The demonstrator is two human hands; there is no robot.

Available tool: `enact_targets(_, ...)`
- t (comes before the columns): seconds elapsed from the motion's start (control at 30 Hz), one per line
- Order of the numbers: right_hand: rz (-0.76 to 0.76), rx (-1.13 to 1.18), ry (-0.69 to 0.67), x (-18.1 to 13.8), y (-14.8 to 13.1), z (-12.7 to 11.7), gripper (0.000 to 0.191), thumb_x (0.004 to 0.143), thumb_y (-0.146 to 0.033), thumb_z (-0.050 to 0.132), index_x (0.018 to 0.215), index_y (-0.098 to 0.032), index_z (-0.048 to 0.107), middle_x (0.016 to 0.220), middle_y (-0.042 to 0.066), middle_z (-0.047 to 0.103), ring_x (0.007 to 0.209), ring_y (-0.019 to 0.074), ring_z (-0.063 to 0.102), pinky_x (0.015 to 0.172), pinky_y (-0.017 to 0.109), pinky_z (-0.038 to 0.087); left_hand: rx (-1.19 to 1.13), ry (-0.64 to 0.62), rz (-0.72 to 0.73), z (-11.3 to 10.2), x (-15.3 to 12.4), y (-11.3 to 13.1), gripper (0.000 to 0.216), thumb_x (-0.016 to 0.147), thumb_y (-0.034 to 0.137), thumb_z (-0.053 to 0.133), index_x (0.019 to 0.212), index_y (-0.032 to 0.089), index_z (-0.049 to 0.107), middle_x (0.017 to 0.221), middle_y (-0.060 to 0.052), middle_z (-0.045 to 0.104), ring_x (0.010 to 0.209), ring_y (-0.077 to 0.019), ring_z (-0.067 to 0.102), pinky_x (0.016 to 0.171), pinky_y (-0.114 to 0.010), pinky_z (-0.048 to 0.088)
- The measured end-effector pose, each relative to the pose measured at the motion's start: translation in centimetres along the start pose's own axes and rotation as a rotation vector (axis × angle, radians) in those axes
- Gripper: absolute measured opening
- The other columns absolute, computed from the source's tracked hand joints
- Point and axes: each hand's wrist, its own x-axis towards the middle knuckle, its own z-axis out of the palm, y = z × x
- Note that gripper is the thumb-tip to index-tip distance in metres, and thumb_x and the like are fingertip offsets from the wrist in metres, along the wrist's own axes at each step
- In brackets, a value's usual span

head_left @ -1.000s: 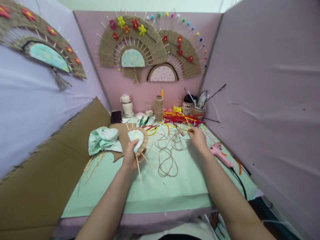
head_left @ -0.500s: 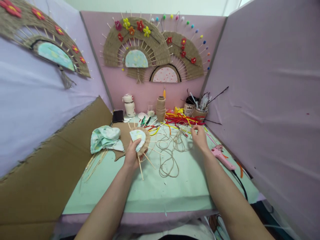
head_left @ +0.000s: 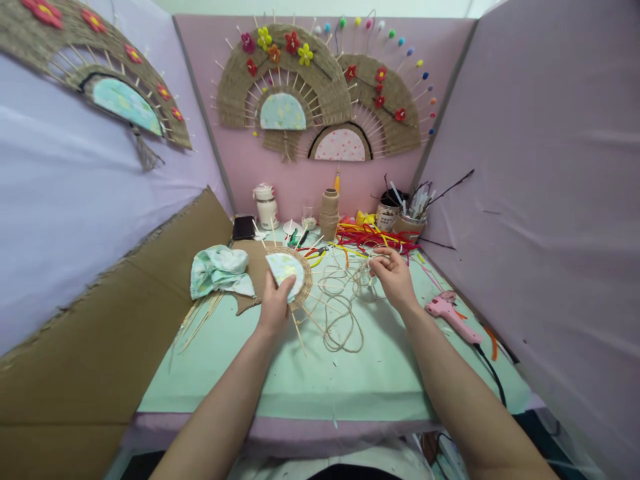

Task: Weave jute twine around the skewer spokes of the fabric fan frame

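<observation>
The half-round fan point(head_left: 286, 267), clasped between the left hand's point(head_left: 273, 310) thumb and fingers left of the desk's point(head_left: 360, 383) centre, slants toward the near edge, its arc facing the tangled twine point(head_left: 361, 279) that the right hand's point(head_left: 397, 283) closed fingertips pinch toward the right edge.

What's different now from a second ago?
The bare right hand has moved left to the tangled beige twine; whether it grips a strand is unclear. The bare left hand still holds the half-round piece of pale floral fabric, beige weave and thin sticks. The pink glue gun stayed put.
</observation>
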Motion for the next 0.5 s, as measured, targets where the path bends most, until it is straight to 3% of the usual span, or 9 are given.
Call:
enact_targets(0.17, -0.029, -0.056, -0.12, -2.3, -1.8, 2.0, 0.013, 0.074, -0.031, 0.069, 0.077, -0.019, 0.063, 0.072, 0.001, 0.064, 0.064, 0.0138, 0.057, 0.063, 0.028, 0.047, 0.207, -0.023, 0.123, -0.5, 0.0, -0.8, 0.043, 0.069, 0.021, 0.071, 0.111, 0.023, 0.058, 0.109, -0.003, 0.065, 0.104, -0.0185, 0.059, 0.089, -0.024, 0.045)
enact_targets(0.27, -0.069, -0.101, -0.222, -3.6, -2.5, 3.2, 0.009, 0.077, -0.029, 0.067, 0.081, -0.021, 0.068, 0.08, 0.003, 0.068, 0.075, 0.017, 0.061, 0.072, 0.032, 0.048, 0.224, -0.047, 0.106, -0.5, 0.0, -1.0, 0.042, 0.069, 0.021, 0.07, 0.109, 0.022, 0.058, 0.106, -0.004, 0.066, 0.102, -0.019, 0.06, 0.088, -0.026, 0.046)
enact_targets(0.37, -0.225, -0.195, -0.314, -4.5, -3.0, 3.9, 0.008, 0.083, -0.025, 0.062, 0.086, -0.023, 0.069, 0.088, 0.004, 0.069, 0.087, 0.019, 0.063, 0.081, 0.035, 0.048, 0.172, -0.036, 0.074, -0.3, 0.1, -1.1, 0.039, 0.07, 0.022, 0.069, 0.107, 0.022, 0.058, 0.106, -0.004, 0.066, 0.1, -0.0189, 0.061, 0.087, -0.026, 0.046)
enact_targets(0.5, -0.32, -0.278, -0.286, -4.8, -3.1, 4.2, 0.009, 0.084, -0.024, 0.06, 0.089, -0.024, 0.067, 0.089, 0.004, 0.069, 0.084, 0.0184, 0.063, 0.077, 0.034, 0.05, 0.123, -0.021, -0.007, 0.0, 0.1, -1.1, 0.035, 0.069, 0.023, 0.069, 0.103, 0.021, 0.058, 0.105, -0.005, 0.067, 0.097, -0.0189, 0.062, 0.084, -0.027, 0.048)
